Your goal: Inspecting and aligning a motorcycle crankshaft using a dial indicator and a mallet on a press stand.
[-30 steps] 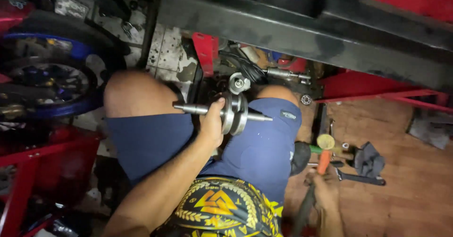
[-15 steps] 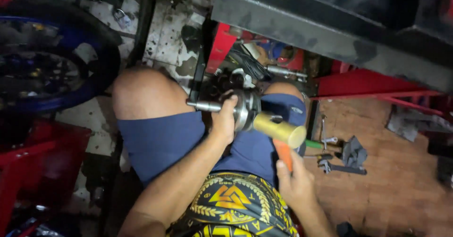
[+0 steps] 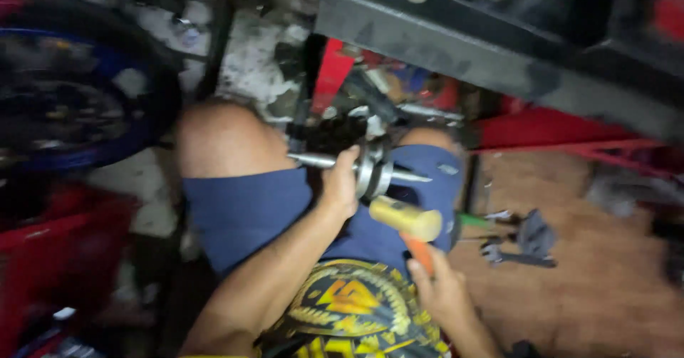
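L hand (image 3: 340,187) gripped the crankshaft (image 3: 367,171) over the lap, while the R hand (image 3: 442,294), clasping the mallet (image 3: 406,219) by its orange handle, had swung its head up from the floor to just below the crank webs, i.e. positioned for striking.
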